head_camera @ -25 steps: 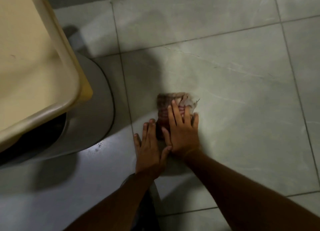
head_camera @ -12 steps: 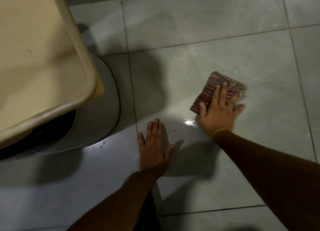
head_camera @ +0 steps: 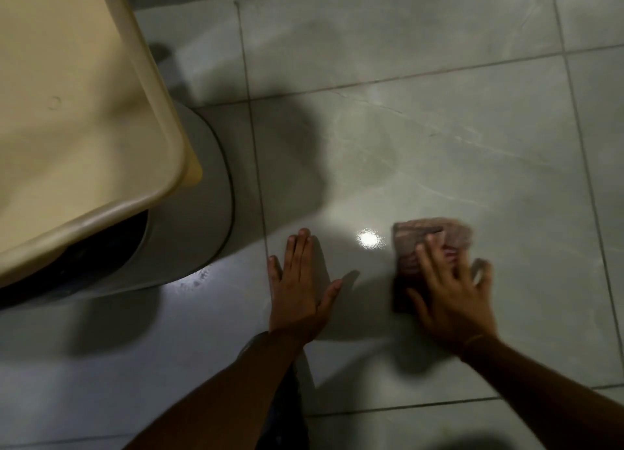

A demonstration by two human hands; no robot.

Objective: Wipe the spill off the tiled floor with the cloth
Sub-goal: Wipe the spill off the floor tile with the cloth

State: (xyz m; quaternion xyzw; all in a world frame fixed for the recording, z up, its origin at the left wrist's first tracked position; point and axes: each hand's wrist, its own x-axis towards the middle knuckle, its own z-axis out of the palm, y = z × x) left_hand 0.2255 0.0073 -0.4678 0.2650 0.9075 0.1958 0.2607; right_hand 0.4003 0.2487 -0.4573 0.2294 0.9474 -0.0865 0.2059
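Note:
A folded reddish-brown cloth point(head_camera: 427, 238) lies flat on the grey tiled floor point(head_camera: 456, 138). My right hand point(head_camera: 450, 297) presses down on its near half with fingers spread, blurred by motion. My left hand point(head_camera: 300, 287) rests flat on the tile to the left, fingers together, holding nothing. Between the two hands a bright glint point(head_camera: 368, 238) shines off a wet-looking patch of floor. The cloth's near edge is hidden under my right hand.
A beige plastic tub point(head_camera: 77, 122) overhangs the upper left, sitting on a round grey bin or base point(head_camera: 196, 213) close to my left hand. Grout lines cross the tiles. Dark clothing point(head_camera: 287, 399) shows between my forearms.
My right hand has dragged the cloth from the far right back toward me and slightly left. Before that it swept out from next to my left hand. The left hand stayed planted.

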